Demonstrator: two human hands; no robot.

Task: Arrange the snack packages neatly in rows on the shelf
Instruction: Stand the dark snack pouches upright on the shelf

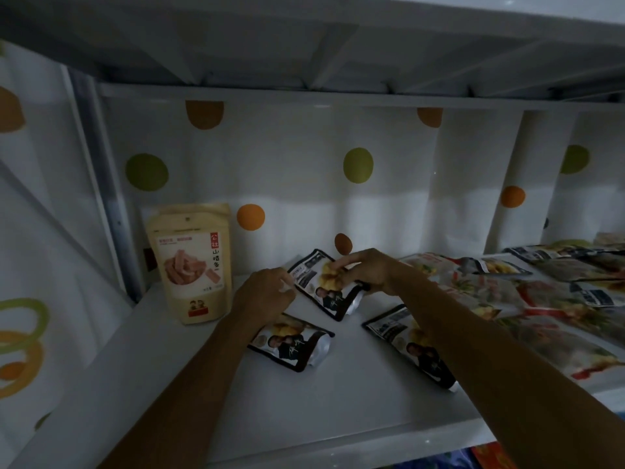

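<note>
Black-trimmed pouch sits between left hand and right hand, each grip pinching it.

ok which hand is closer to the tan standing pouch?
Left. The left hand is just right of the tan pouch, gripping the black pouch by its left edge; the right hand holds its right side, farther away.

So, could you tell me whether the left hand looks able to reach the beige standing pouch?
Probably yes: the left hand is close beside the beige pouch, with only bare shelf between them, though it must first release the black pouch it holds.
</note>
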